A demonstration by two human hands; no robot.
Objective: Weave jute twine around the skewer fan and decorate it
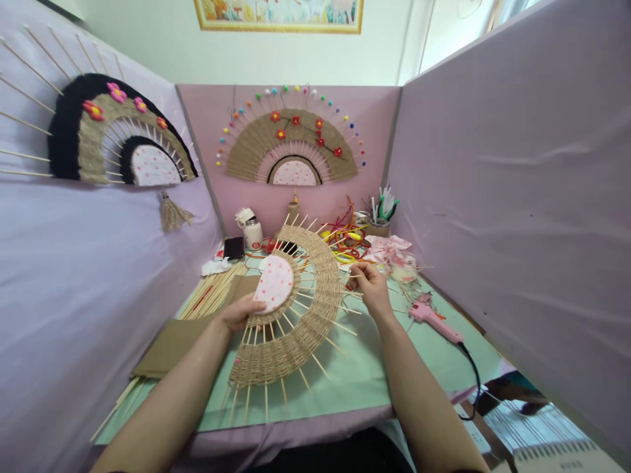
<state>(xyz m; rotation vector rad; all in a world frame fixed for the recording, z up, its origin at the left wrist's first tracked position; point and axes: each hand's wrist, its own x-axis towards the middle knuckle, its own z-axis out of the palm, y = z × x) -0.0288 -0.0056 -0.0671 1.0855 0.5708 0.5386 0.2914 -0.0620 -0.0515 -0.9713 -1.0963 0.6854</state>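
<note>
My left hand [241,311] grips a woven half-round fan [323,276] by its inner edge, thumb on top and fingers underneath. The fan is tilted above the table, its curved side to the right. Thin wooden sticks fan out from a pink-spotted white half-circle [274,282] through a wide band of tan twine weave, their bare ends poking past it. Beside the fan's right edge, my right hand [371,286] has its fingers pinched together at the stick ends. Whatever lies between those fingertips is too small to make out.
A pink glue gun [436,318] with a black cord lies right. Loose sticks [210,292] and brown cardboard [172,345] are left. Behind are a white bottle [252,231], phone [233,247], tangled coloured cords [345,230], spotted cloth [389,253]. Finished fans [241,154] hang on the partitions.
</note>
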